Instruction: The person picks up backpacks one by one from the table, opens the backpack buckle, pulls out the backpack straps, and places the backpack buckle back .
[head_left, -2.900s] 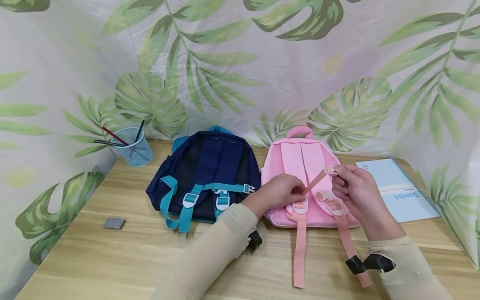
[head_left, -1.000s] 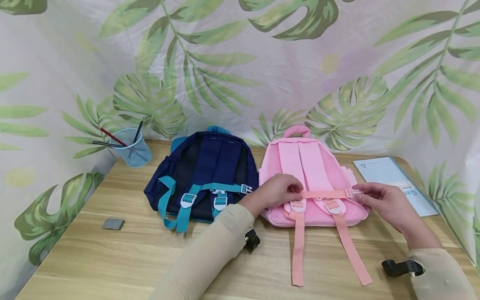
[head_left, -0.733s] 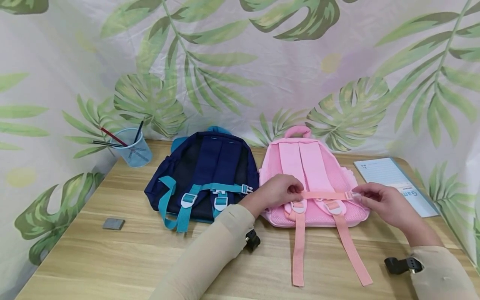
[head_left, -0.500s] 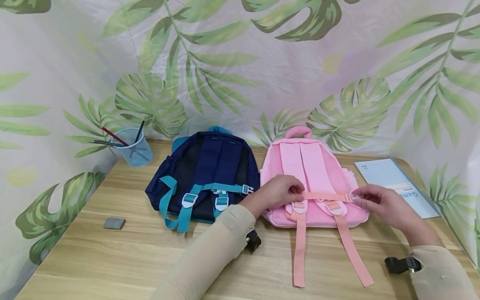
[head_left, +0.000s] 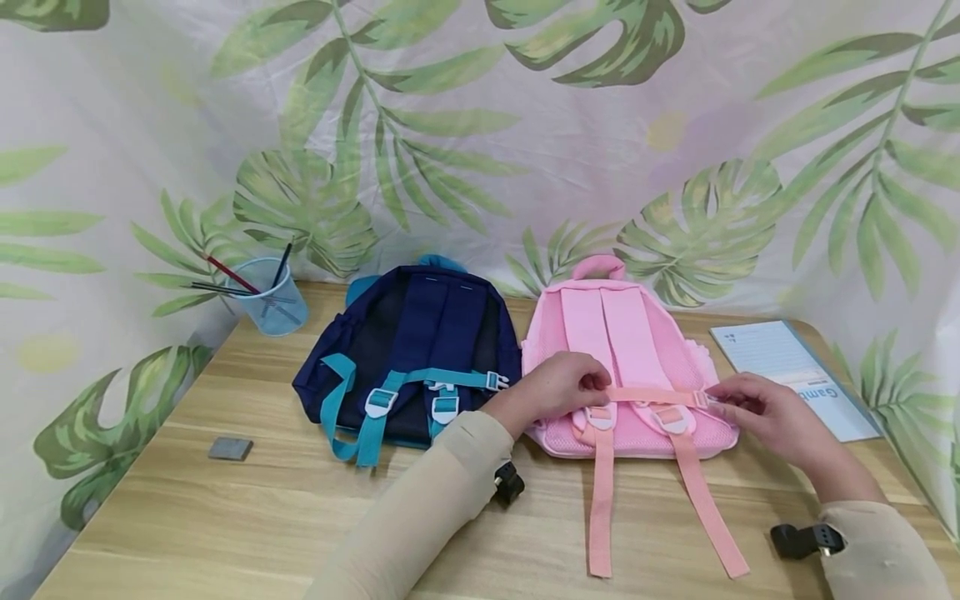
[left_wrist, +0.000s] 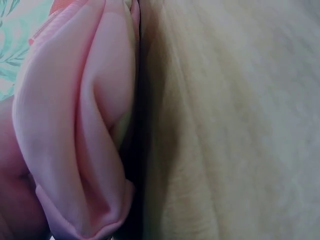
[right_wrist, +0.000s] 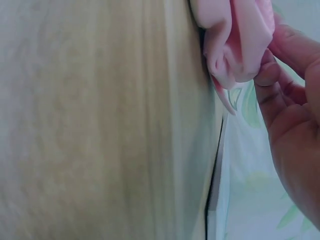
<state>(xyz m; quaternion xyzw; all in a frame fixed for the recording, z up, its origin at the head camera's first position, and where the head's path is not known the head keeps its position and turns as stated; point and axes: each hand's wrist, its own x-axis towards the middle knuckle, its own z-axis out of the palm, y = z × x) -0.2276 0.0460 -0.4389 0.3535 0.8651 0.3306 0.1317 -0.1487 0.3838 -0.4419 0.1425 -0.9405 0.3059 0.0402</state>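
Note:
A pink child's backpack [head_left: 546, 337] lies on the table with its shoulder straps facing up. Across its lower part runs a thin peach webbing strap [head_left: 652, 396], stretched nearly level. My left hand [head_left: 558, 387] pinches the strap's left end near the backpack's middle. At the other end, my right hand [head_left: 772, 414] holds the small white side-release buckle [head_left: 703, 399] between thumb and fingers. Two peach tails hang from the white adjusters toward the table's front. In the right wrist view, the right hand's fingers [right_wrist: 270, 75] are beside the bag's pink fabric [right_wrist: 250, 45].
A navy backpack [head_left: 442, 317] with teal straps lies just left of the pink one. Farther left stand a blue mesh cup [head_left: 281, 310] with several pencils and a grey eraser [head_left: 230, 448]. A notebook [head_left: 780, 358] lies at the right. A leaf-print curtain [head_left: 450, 167] closes off the back.
Since the earliest frame, my right hand has lowered the buckle end and moved right, bringing the strap level across the bag. My left hand has stayed put. Over the last second, little differs.

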